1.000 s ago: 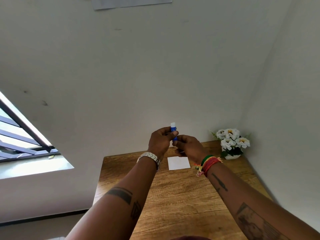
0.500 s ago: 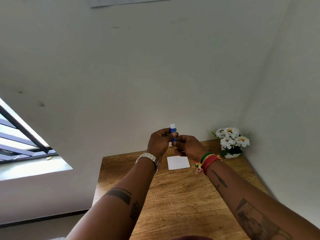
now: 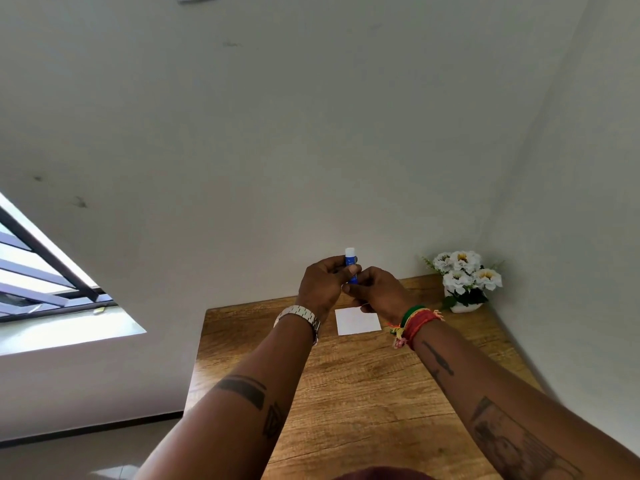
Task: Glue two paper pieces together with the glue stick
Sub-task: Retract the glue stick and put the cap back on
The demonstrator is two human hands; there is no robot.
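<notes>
A small blue glue stick [image 3: 350,262] with a white top stands upright between both hands, above the far part of the wooden table [image 3: 363,393]. My left hand [image 3: 323,284] grips its upper body with thumb and fingers. My right hand [image 3: 377,289] pinches its lower end, which the fingers hide. A white square of paper [image 3: 357,321] lies flat on the table just below the hands. A second paper piece is not visible.
A white pot of white flowers [image 3: 462,280] stands in the table's far right corner, against the walls. The table's left edge drops to the floor. A barred window [image 3: 41,282] is at the left.
Both hands have stayed on the glue stick in nearly the same place. The view has shifted slightly.
</notes>
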